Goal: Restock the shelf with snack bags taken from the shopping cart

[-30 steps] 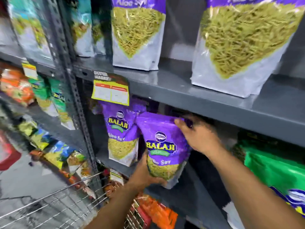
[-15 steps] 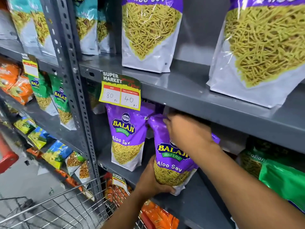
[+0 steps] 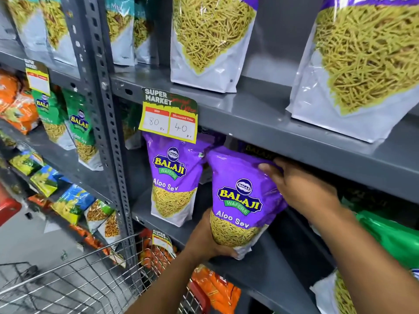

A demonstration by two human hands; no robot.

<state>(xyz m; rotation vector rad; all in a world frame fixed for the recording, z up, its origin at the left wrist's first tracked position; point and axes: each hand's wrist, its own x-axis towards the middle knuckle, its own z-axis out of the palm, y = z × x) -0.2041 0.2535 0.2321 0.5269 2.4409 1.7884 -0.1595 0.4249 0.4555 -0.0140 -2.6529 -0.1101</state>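
Held purple Aloo Sev bag upright, long axis vertical, base at near edge of shelf, just right of twin bag. Fingers of left hand curl under base; fingers of right hand grasp top-right corner. Judgement: free space lies farther in, so push away.

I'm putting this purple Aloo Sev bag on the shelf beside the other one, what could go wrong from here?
The held bag leans with its base near the shelf's front edge; if the left hand lets go now, it could tip toward the cart.
Its top corner is close to the standing bag; a sideways push may topple that.
The right hand sits just under the upper shelf, so the bag's top might crumple there.
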